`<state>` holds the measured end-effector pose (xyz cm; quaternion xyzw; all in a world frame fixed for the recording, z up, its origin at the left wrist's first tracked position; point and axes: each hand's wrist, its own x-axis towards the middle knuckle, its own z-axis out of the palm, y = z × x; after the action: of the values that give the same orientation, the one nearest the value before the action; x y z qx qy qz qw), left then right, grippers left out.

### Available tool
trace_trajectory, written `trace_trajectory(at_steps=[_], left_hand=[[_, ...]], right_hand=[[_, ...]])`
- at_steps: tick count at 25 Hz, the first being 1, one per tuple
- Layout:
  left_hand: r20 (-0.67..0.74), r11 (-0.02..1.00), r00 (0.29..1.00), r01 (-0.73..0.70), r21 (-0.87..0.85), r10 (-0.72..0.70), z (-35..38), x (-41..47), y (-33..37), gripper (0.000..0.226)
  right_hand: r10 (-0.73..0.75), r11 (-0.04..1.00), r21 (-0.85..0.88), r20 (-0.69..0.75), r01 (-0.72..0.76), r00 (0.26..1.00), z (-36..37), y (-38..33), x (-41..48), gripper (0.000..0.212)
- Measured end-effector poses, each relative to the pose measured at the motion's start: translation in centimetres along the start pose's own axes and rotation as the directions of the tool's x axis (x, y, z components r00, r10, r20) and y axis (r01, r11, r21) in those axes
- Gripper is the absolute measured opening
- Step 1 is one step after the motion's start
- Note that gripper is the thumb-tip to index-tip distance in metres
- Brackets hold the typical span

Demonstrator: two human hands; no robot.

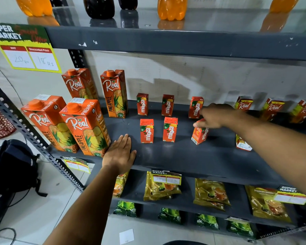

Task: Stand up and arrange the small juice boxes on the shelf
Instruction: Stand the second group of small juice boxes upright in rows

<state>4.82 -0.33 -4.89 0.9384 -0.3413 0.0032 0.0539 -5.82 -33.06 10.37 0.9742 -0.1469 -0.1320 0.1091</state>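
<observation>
Small red Maaza juice boxes stand on the dark grey shelf (184, 156): three in a back row (142, 104) (167, 105) (195, 107) and two upright in front (146, 130) (170, 129). A further front Maaza box (200, 134) is tilted, and my right hand (214, 116) grips its top. My left hand (120, 152) lies flat, fingers apart, on the shelf's front edge and holds nothing. Small Real juice boxes (244, 104) (273, 107) stand at the back right; another small box (243, 144) sits partly hidden under my right forearm.
Tall Real pineapple cartons (86, 127) (114, 93) fill the shelf's left part. Bottles of orange (171, 7) and dark drink (99, 7) stand on the shelf above. Tea packets (161, 187) lie on lower shelves. A dark backpack (12, 167) sits on the floor left.
</observation>
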Motion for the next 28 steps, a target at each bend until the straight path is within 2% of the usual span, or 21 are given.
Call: trace_trajectory(at_steps=[2,6,8,10,13,16,18,20,24,26,28], left_hand=[[0.0,1.0,1.0,-0.001,0.005,0.001,0.1,0.0,0.1,0.067],[0.026,1.0,1.0,-0.011,-0.006,0.012,0.1,0.0,-0.4,0.072],[-0.074,0.997,0.997,-0.023,-0.08,0.017,-0.1,-0.9,-0.2,0.077],[-0.233,0.986,0.971,-0.086,-0.145,0.051,-0.1,-2.6,1.7,0.07],[-0.301,0.943,0.922,-0.297,-0.15,0.243,1.2,-4.8,8.8,0.055],[-0.263,0.873,0.874,-0.458,-0.169,0.408,2.3,-3.9,18.3,0.054],[-0.237,0.863,0.871,-0.473,-0.177,0.429,2.3,-2.0,23.9,0.058],[-0.173,0.888,0.903,-0.421,-0.185,0.393,2.0,0.2,28.4,0.065],[0.067,0.959,0.96,-0.266,-0.097,0.273,2.9,2.5,32.7,0.068],[0.082,0.965,0.963,-0.251,-0.071,0.256,3.3,2.5,32.7,0.068],[0.08,0.962,0.959,-0.268,-0.053,0.272,3.3,2.4,32.7,0.068]], right_hand=[[0.088,0.995,0.046,0.014,-0.088,0.996,0.2,-0.6,0.3,0.064],[0.173,0.974,0.147,-0.004,-0.171,0.985,1.3,-0.8,0.5,0.075],[0.212,0.959,0.206,-0.053,-0.197,0.976,0.9,0.1,0.0,0.078],[0.27,0.932,0.279,-0.104,-0.232,0.957,0.2,2.5,-1.0,0.075],[0.304,0.909,0.319,-0.063,-0.27,0.95,0.8,8.2,-3.5,0.059],[0.27,0.933,0.225,0.083,-0.283,0.959,2.7,13.7,-6.5,0.046],[0.287,0.93,0.188,0.159,-0.315,0.945,4.4,16.6,-8.1,0.04],[0.322,0.903,0.232,0.187,-0.361,0.928,6.5,18.8,-9.3,0.035],[0.378,0.811,0.382,0.236,-0.443,0.895,10.5,20.1,-10.2,0.052],[0.404,0.75,0.467,0.236,-0.468,0.884,12.6,19.6,-10.3,0.068],[0.423,0.695,0.531,0.244,-0.485,0.873,14.2,19.6,-10.3,0.069]])
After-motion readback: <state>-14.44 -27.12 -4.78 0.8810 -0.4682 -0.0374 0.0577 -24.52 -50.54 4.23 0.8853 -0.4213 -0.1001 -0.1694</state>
